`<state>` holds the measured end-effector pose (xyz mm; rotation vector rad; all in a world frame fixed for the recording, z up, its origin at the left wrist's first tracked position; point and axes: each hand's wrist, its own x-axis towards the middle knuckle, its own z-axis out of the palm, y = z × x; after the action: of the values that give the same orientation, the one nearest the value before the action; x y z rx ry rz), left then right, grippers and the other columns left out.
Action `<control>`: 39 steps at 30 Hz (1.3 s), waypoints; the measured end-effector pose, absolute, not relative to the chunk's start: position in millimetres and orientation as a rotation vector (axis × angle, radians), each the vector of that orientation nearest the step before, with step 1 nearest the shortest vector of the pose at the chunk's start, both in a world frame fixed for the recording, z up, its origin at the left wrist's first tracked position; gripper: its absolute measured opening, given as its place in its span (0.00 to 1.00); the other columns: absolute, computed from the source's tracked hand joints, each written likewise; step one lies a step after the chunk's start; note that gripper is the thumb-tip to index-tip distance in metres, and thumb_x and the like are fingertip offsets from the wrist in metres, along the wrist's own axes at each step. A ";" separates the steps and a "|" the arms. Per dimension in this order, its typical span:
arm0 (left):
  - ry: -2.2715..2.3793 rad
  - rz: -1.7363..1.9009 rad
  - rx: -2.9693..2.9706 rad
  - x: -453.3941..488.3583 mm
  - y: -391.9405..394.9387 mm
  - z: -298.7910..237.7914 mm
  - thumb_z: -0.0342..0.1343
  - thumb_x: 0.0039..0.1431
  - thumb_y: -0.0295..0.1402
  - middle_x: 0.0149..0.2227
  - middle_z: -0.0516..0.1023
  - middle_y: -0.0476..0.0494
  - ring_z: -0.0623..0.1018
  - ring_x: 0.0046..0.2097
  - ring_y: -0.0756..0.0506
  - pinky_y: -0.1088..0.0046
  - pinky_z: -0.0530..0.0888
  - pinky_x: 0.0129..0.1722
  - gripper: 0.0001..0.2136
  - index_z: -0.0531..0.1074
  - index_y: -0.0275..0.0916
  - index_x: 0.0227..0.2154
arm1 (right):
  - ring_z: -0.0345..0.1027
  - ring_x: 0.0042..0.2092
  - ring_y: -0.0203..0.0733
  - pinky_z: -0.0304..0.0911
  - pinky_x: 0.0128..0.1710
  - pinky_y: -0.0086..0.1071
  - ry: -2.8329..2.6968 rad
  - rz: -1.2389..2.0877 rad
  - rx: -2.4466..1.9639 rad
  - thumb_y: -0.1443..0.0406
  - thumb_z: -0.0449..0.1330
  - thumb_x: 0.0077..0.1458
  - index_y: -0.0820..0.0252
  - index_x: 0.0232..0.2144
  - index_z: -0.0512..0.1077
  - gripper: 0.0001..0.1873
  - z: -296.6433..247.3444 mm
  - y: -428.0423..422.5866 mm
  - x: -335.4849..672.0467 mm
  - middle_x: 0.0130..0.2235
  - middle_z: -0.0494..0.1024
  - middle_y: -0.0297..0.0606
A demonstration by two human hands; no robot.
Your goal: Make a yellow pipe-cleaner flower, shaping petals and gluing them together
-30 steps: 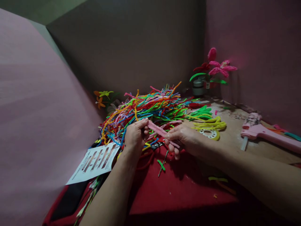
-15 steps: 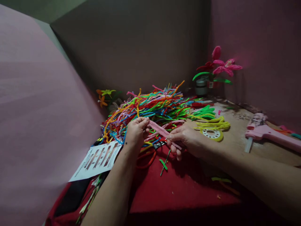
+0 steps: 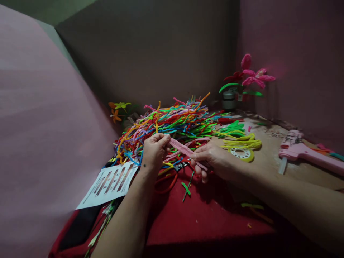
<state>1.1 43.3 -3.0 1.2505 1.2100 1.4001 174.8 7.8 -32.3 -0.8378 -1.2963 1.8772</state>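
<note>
Stretched between my two hands is a strip of pink pipe cleaners (image 3: 181, 147), lying side by side. My left hand (image 3: 156, 148) pinches its far left end between thumb and fingers. Lower down, my right hand (image 3: 208, 159) grips the other end, with a short tail showing below the fingers. Just behind the hands rises a big heap of many-coloured pipe cleaners (image 3: 172, 120). Beneath the strip lie scissors (image 3: 178, 167), partly hidden, with red handles. A green pipe cleaner piece (image 3: 186, 188) rests across a thin dark green stem on the red cloth (image 3: 215, 222).
A pink glue gun (image 3: 301, 150) lies at the right. Yellow tape (image 3: 249, 156) on a white spool sits beside yellow pipe cleaners (image 3: 244, 142). A printed sheet (image 3: 107, 186) is at the left. Pink fuzzy flowers (image 3: 259, 77) stand in a small jar (image 3: 229, 99) at the back.
The whole view has shifted very slightly. Both hands keep the same hold on the pink strip.
</note>
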 end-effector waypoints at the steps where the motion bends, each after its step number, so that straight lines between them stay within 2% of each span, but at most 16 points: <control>1: 1.178 1.396 1.225 0.4 43.9 -3.1 0.62 0.39 0.33 0.13 0.65 0.55 0.62 0.14 0.57 0.84 0.55 0.12 0.09 0.67 0.34 0.21 | 0.60 0.12 0.32 0.60 0.11 0.26 -1.299 1.873 -0.832 0.65 0.54 0.48 0.68 0.19 0.67 0.11 -32.5 7.8 174.7 0.14 0.70 0.36; 4: 1.054 1.378 1.143 0.1 43.6 -1.9 0.63 0.38 0.32 0.15 0.65 0.55 0.62 0.15 0.58 0.84 0.56 0.13 0.10 0.67 0.34 0.22 | 0.61 0.12 0.33 0.59 0.11 0.26 -1.297 1.856 -0.828 0.66 0.55 0.47 0.68 0.19 0.67 0.10 -32.1 7.3 174.8 0.15 0.70 0.37; 7: 0.952 1.269 1.044 3.9 38.6 0.6 0.63 0.39 0.35 0.17 0.62 0.55 0.60 0.15 0.59 0.84 0.55 0.14 0.12 0.69 0.33 0.24 | 0.61 0.13 0.33 0.60 0.12 0.27 -1.274 1.854 -0.800 0.65 0.55 0.46 0.67 0.19 0.67 0.10 -31.4 7.0 174.9 0.14 0.70 0.37; 10: 0.902 1.090 1.000 12.0 31.4 -0.3 0.62 0.42 0.38 0.16 0.58 0.57 0.56 0.15 0.59 0.84 0.52 0.13 0.15 0.71 0.32 0.30 | 0.61 0.13 0.33 0.61 0.13 0.27 -1.260 1.846 -0.766 0.64 0.55 0.46 0.66 0.20 0.67 0.10 -32.2 7.5 174.9 0.15 0.71 0.36; 13: 0.862 0.975 1.000 21.5 26.2 -7.0 0.61 0.43 0.36 0.14 0.52 0.59 0.53 0.14 0.60 0.84 0.51 0.14 0.15 0.71 0.32 0.33 | 0.61 0.13 0.33 0.60 0.13 0.27 -1.262 1.833 -0.748 0.63 0.56 0.47 0.66 0.20 0.66 0.11 -34.0 8.5 175.0 0.15 0.71 0.35; 17: 0.843 0.971 1.011 31.1 23.5 -18.0 0.60 0.44 0.35 0.13 0.54 0.58 0.54 0.14 0.60 0.83 0.54 0.15 0.11 0.70 0.32 0.26 | 0.61 0.13 0.32 0.60 0.13 0.27 -1.261 1.853 -0.738 0.62 0.55 0.47 0.66 0.21 0.66 0.11 -35.4 9.4 174.8 0.15 0.71 0.35; 21: 0.902 1.036 1.046 35.9 21.4 -20.7 0.60 0.44 0.35 0.12 0.56 0.57 0.56 0.14 0.59 0.82 0.54 0.15 0.13 0.64 0.33 0.18 | 0.60 0.12 0.32 0.57 0.13 0.26 -1.265 1.833 -0.767 0.60 0.55 0.48 0.66 0.21 0.66 0.13 -34.2 7.7 173.5 0.14 0.70 0.34; 27: 0.963 0.967 1.057 35.7 19.0 -13.9 0.60 0.44 0.37 0.12 0.55 0.58 0.56 0.14 0.59 0.82 0.54 0.15 0.13 0.64 0.33 0.19 | 0.61 0.13 0.32 0.57 0.14 0.25 -1.318 1.784 -0.774 0.59 0.54 0.49 0.66 0.21 0.66 0.15 -32.1 3.5 172.5 0.15 0.70 0.34; 34: 0.929 0.956 1.119 31.2 18.0 -15.2 0.59 0.44 0.39 0.14 0.58 0.56 0.60 0.15 0.57 0.81 0.57 0.16 0.13 0.65 0.34 0.21 | 0.61 0.13 0.32 0.59 0.15 0.27 -1.265 1.855 -0.715 0.59 0.56 0.48 0.66 0.22 0.66 0.14 -31.3 3.9 172.3 0.15 0.70 0.34; 39: 0.919 0.960 1.137 30.7 19.0 -16.5 0.58 0.46 0.38 0.13 0.57 0.56 0.59 0.14 0.57 0.82 0.53 0.13 0.13 0.64 0.34 0.19 | 0.63 0.15 0.33 0.62 0.17 0.29 -1.249 1.863 -0.684 0.58 0.55 0.49 0.66 0.22 0.66 0.14 -34.6 5.5 171.2 0.17 0.71 0.35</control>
<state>30.7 19.0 -16.5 1.1372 0.9187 0.9604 171.2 5.5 -34.6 -0.6835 -1.2487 1.8634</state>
